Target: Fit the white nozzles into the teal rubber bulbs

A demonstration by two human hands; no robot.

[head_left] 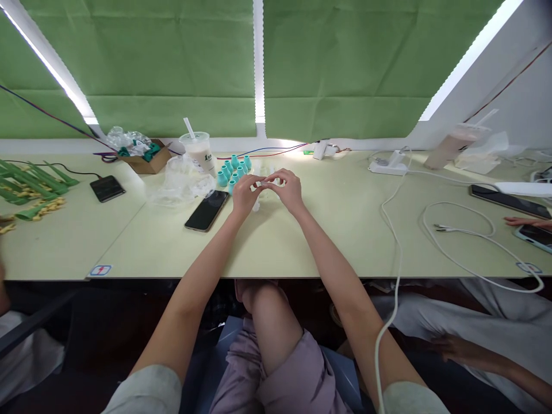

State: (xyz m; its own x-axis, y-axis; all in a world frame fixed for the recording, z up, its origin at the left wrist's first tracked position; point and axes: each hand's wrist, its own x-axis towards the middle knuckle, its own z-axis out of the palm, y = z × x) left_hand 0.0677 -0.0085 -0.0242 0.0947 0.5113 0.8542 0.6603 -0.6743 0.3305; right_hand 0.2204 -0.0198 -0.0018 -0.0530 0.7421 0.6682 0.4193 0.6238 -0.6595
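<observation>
My left hand (pixel 245 195) and my right hand (pixel 286 190) meet above the table, fingertips pinched together. Between them is a small pale piece (pixel 264 183), mostly covered by the fingers, so its kind does not show. Just behind my left hand stand several small teal vase-shaped pieces (pixel 227 169) in rows. A few translucent white pieces (pixel 256 205) lie around and under my hands. To the left of my left wrist rests a black phone (pixel 207 210).
Crumpled clear plastic bag (pixel 181 183) and a lidded drink cup (pixel 199 150) stand left of the teal pieces. Farther left are a cardboard box (pixel 149 161) and green parts (pixel 43 181). A white cable (pixel 399 247) hangs over the table edge near my right arm. People sit on both sides.
</observation>
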